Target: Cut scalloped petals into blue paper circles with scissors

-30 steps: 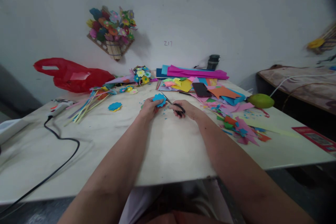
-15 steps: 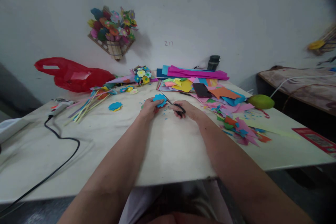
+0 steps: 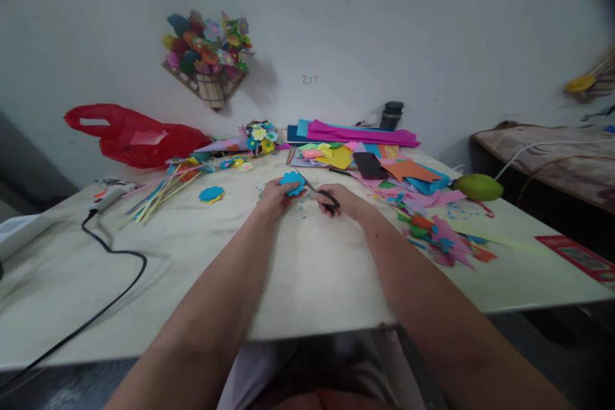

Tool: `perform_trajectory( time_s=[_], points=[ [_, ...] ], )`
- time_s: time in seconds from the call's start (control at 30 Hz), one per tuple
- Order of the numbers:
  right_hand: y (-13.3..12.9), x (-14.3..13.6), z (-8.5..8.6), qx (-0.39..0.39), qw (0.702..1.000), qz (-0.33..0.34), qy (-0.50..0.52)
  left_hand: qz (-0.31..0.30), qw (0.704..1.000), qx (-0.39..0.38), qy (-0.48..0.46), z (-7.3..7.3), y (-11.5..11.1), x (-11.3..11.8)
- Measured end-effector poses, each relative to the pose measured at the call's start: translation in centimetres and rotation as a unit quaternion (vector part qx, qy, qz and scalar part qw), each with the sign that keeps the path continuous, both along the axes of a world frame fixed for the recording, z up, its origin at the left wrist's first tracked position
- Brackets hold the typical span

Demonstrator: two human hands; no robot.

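Observation:
Pinched in my left hand is a blue scalloped flower cutout, made of paper or thin foam. My right hand has its fingers in the black handles of a pair of scissors. The blades point up and left, close to the cutout's right edge; whether they touch it I cannot tell. Tiny blue scraps lie on the table beneath both hands. To the left, blue and yellow flower cutouts lie stacked.
Coloured scraps and sheets cover the right side, with a phone on top. Thin sticks, a red plastic bag and a corded glue gun are at left. A green fruit-like object sits at the right edge.
Almost nothing differs. Both hands, the cutout and the scissors stay in the same place; the whole view shifts very slightly.

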State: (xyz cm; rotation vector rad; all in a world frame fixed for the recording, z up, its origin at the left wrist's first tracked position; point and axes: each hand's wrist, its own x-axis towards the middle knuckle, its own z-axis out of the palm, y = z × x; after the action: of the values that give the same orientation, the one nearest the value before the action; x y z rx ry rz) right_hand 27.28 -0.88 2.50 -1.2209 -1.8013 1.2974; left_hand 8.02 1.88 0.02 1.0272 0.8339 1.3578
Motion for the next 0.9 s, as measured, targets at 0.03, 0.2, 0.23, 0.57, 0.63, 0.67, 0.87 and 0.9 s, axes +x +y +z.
perform_trajectory(
  time_s=[0.03, 0.2, 0.23, 0.57, 0.63, 0.67, 0.87, 0.9],
  points=[
    [-0.01, -0.01, 0.00, 0.000, 1.000, 0.000, -0.002, 0.001, 1.000, -0.001, 0.002, -0.01, 0.01, -0.01],
    [-0.07, -0.07, 0.05, -0.004, 1.000, 0.003, 0.000, 0.010, 1.000, -0.008, 0.009, -0.03, 0.04, 0.03],
    [-0.10, -0.07, 0.09, -0.005, 1.000, 0.002, 0.001, 0.012, 1.000, -0.008, 0.009, -0.02, 0.04, 0.05],
    [-0.14, -0.02, 0.25, -0.007, 1.000, 0.005, 0.002, 0.023, 1.000, -0.020, -0.001, 0.37, -0.34, 0.22],
    [-0.11, -0.07, 0.19, -0.002, 1.000, 0.006, -0.001, 0.024, 0.999, -0.021, -0.002, 0.41, -0.36, 0.23],
    [-0.10, -0.10, 0.18, 0.000, 1.000, 0.005, -0.004, 0.025, 0.999, -0.020, -0.004, 0.41, -0.35, 0.24],
    [0.06, -0.16, -0.03, 0.007, 1.000, 0.001, -0.008, 0.025, 0.999, -0.018, -0.020, 0.36, -0.20, 0.40],
    [0.12, -0.14, -0.11, 0.009, 1.000, 0.002, -0.007, 0.025, 0.999, -0.017, -0.024, 0.33, -0.18, 0.42]
  ],
)
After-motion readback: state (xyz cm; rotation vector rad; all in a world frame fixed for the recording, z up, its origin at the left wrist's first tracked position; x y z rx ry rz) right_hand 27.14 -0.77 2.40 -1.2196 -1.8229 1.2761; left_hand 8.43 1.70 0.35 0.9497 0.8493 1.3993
